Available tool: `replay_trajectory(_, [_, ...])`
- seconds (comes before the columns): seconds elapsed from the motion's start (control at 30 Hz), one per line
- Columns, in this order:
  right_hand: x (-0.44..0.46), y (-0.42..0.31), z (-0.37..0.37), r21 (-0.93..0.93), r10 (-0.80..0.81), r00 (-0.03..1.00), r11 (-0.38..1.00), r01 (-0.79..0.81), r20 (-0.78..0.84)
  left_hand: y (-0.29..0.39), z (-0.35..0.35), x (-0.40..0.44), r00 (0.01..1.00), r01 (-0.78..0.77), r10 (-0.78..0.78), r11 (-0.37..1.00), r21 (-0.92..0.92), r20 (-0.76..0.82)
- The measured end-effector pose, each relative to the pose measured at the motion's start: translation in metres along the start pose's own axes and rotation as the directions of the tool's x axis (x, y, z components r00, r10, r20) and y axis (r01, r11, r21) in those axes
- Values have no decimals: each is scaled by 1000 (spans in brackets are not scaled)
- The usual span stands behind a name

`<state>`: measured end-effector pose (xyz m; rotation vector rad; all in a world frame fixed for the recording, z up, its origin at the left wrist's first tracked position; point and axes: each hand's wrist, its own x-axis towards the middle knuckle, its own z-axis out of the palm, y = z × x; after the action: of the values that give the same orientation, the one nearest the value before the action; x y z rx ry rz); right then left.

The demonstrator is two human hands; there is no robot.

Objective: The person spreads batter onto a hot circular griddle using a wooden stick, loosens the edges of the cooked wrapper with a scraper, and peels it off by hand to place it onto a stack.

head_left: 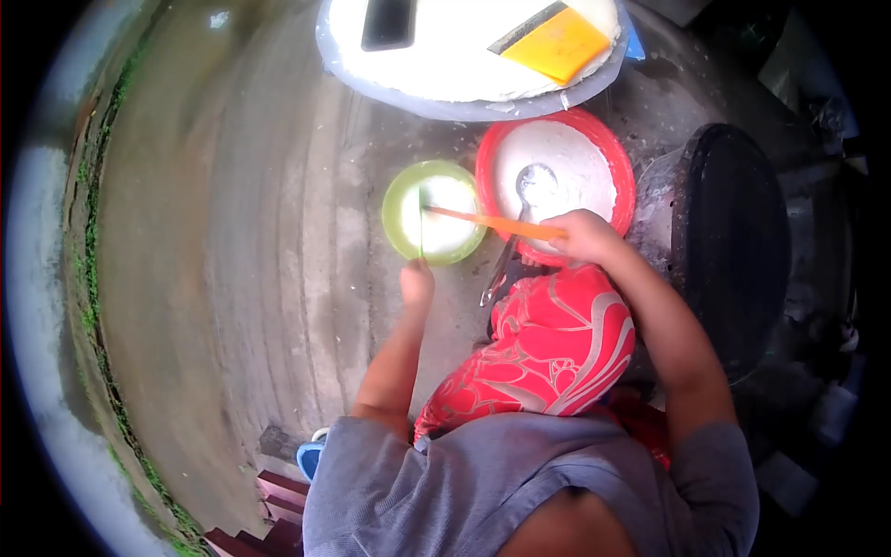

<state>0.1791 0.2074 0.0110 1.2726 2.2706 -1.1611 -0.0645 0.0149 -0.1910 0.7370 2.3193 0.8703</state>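
Note:
My left hand (pixel 417 281) is closed on the lower end of a thin green strip (pixel 421 227), which stands over the green bowl (pixel 396 215) with white contents. My right hand (pixel 583 238) grips an orange stick (pixel 512 226). Its far tip reaches over the bowl and meets or nearly meets the green strip. Below and beside my right hand is the red basin (pixel 619 167), holding white material. A metal ladle (pixel 535 186) rests in it, its handle leaning over the near rim.
Beyond the basin stands a round tray (pixel 445 110) of white material with a black phone (pixel 388 23) and a yellow scraper (pixel 563 45) on it. A large dark container (pixel 738 241) is at the right. A blue object (pixel 310 459) lies at the lower left.

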Motion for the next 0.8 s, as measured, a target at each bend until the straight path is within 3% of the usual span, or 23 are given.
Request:
replay_trajectory(0.07, [9,2,7,-376,-94,995,924,70,-46,4,-7,-15,996,-10,14,999,-52,85])
replay_trajectory(0.1, [11,2,10,-375,-98,994,924,73,-47,21,-17,-34,990,-54,60,997,-52,129])
replay_trajectory(0.17, [14,0,18,-537,-264,947,833,129,-181,26,-13,-57,971,-156,171,982,-104,167])
replay_trajectory(0.2, [12,-4,17,-535,-265,947,834,132,-181,6,-2,-48,971,-155,170,983,-101,166])
replay_trajectory(0.27, [1,-13,8,-494,-122,980,869,29,-156,-32,15,-22,989,-74,87,991,-110,122])
replay_trajectory(0.4, [-42,-9,-20,-495,-148,970,868,34,-194,-39,12,3,990,36,-40,999,29,136])
replay_trajectory(0.47, [-62,0,-28,-370,-98,937,928,-35,-334,-37,12,1,986,14,-22,999,48,165])
replay_trajectory(0.5, [-68,14,-27,-339,-165,910,940,29,-380,-36,11,-1,982,-6,-7,997,72,189])
replay_trajectory(0.6, [-84,45,-17,-299,-69,916,953,-57,-394,-37,18,-8,963,-128,92,983,129,252])
replay_trajectory(0.63, [-95,43,-17,-255,-70,909,966,-41,-411,9,1,-27,977,-145,99,957,251,188])
replay_trajectory(0.67, [-104,44,-14,-250,-62,906,967,-49,-419,32,-5,-38,975,-155,107,955,251,194])
replay_trajectory(0.7, [-114,47,-9,-78,-14,889,997,-24,-457,47,-8,-47,955,-289,291,876,386,54])
replay_trajectory(0.73, [-124,48,-5,97,40,872,995,9,-488,60,-11,-57,875,-382,480,759,527,-58])
replay_trajectory(0.77, [-138,46,-6,209,114,890,978,-22,-442,72,-15,-66,930,-331,368,808,487,21])
replay_trajectory(0.8, [-150,48,-2,215,125,885,976,-29,-449,61,-9,-70,926,-343,377,804,485,30])
